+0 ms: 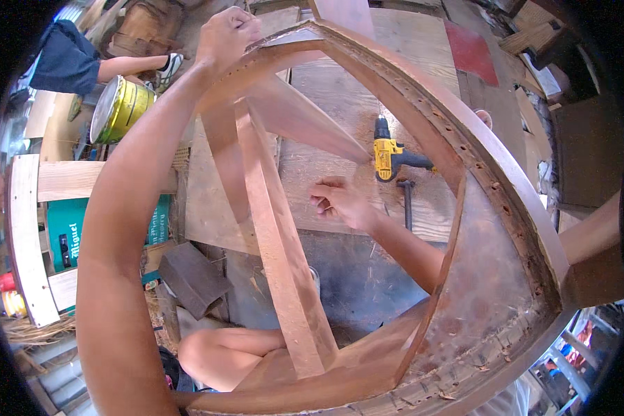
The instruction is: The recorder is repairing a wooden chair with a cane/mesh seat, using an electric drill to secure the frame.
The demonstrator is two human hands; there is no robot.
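A large curved wooden furniture frame (489,156) fills the middle of the view, its rim dotted with small holes. A straight wooden bar (274,239) crosses its opening, and a flat corner panel (478,277) spans the right side. At the far left corner, my left hand (227,33) is closed on the frame, the arm stretched along its left side. Through the opening I see my right hand (340,201) below the rim, fingers curled; what they hold, if anything, is hidden. Beyond it lie a yellow and black cordless drill (387,158) and a hammer (407,201).
The drill and hammer rest on a plywood sheet (312,163) with sawdust. To the left are a yellow bucket (121,109), a green box (66,229) behind pale slats, and a dark block (195,279). Another person's leg (135,66) shows at upper left.
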